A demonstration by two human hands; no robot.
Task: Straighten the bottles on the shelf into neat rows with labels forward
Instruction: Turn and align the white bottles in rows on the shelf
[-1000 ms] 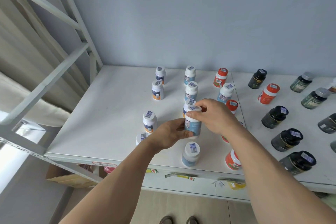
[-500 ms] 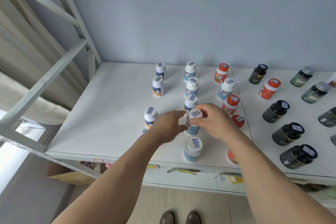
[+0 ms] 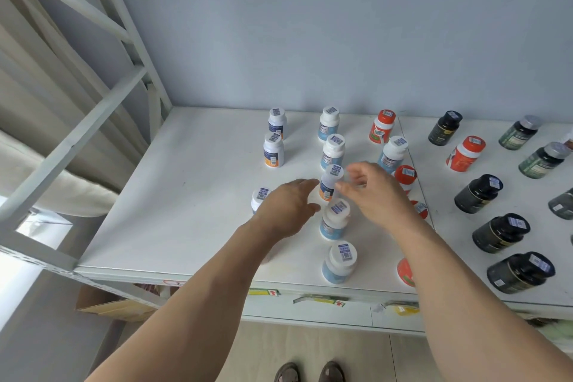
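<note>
**Fingers loose on both sides of a white bottle column**

Fingers [image 3: 347,187] of the right hand [image 3: 376,195] are relaxed and slightly bent, gripping nothing, their tips just beside the cap of a white plastic bottle with an orange-and-blue label [image 3: 330,183]; motion blur hides whether they touch it. The left hand [image 3: 286,206] lies with fingers extended and holding nothing, its tips near the same bottle's left side.

That bottle stands upright on the white shelf [image 3: 192,195], third in a column running front to back. Behind it stand two white bottles with pale blue labels [image 3: 332,152], and in front of it stand a white bottle with a light blue body [image 3: 334,220] and another of the same kind near the shelf's front edge [image 3: 339,262]. Each cap carries a small blue-and-white barcode sticker.

To the left, two white bottles with dark blue and orange labels [image 3: 273,150] stand one behind the other, and a further white-capped bottle [image 3: 259,198] is partly hidden by the left hand. To the right are orange-capped bottles with orange labels [image 3: 382,126], some covered by the right arm, and one white bottle among them [image 3: 392,152]. Farther right, dark bottles with black caps [image 3: 479,194] and greenish bottles with grey caps [image 3: 519,132] stand in loose lines, several turned at different angles.
</note>
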